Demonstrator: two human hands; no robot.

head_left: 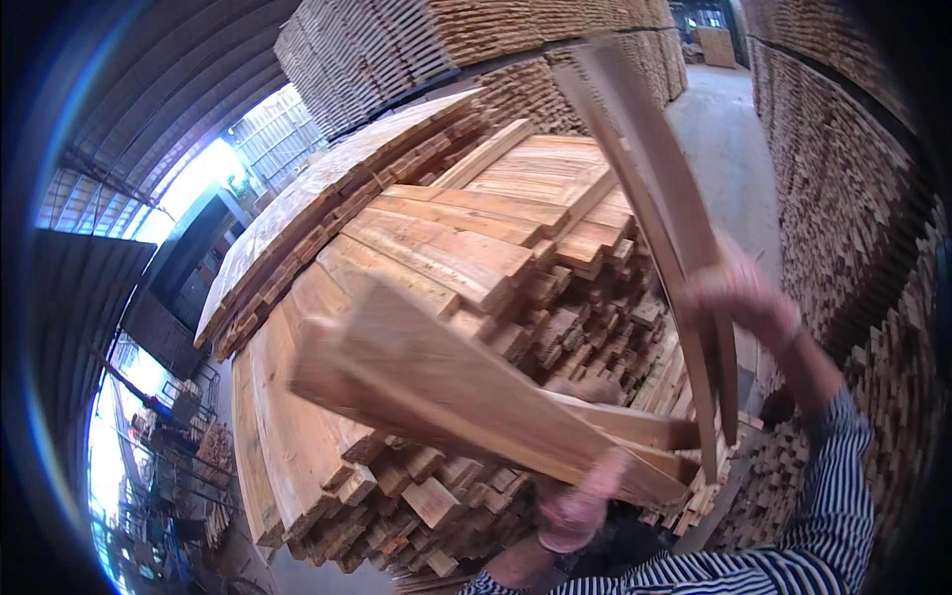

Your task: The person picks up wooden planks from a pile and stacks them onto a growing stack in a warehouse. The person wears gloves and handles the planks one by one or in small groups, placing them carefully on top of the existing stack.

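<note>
My left hand (585, 501), in a pinkish glove, is closed round the near end of wooden planks (446, 387) that slant up to the left over the stack. Their far ends are smeared by motion. My right hand (739, 293), gloved too, is closed on narrow boards (654, 198) standing steeply on end, tilted away to the upper left. Below both hands lies a large stack of sawn boards (426, 233), its cut ends uneven on the near side. A further gloved hand or similar shape behind the planks is too blurred to make out.
A long layered pile of boards (327, 213) runs along the stack's left. Tall timber piles stand behind (555, 30) and to the right (833, 178), with a concrete aisle (724, 139) between them. Metal racks (188, 436) are at the far left.
</note>
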